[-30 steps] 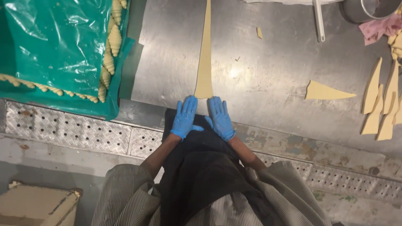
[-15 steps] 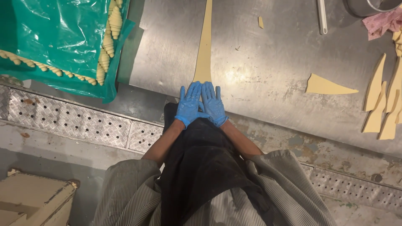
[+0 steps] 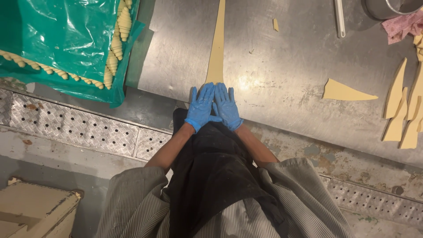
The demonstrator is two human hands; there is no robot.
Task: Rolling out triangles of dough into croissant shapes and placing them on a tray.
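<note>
Steel table (image 3: 286, 88); both gloved hands' fingers (image 3: 199, 99) flat, extended, pressing the dough strip (image 3: 217, 48) end.

We find bare steel table (image 3: 282, 83) right of our hands up to a dough triangle (image 3: 346, 91); the dough strip (image 3: 217, 48) runs ahead, and a green-covered tray (image 3: 66, 48) blocks the left.

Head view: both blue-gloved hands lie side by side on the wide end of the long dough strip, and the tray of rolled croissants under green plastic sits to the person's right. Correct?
Not quite. In the head view the tray of rolled croissants under green plastic sits to the person's left, not right. The rest holds: left hand and right hand lie side by side on the wide end of the long dough strip.
</note>
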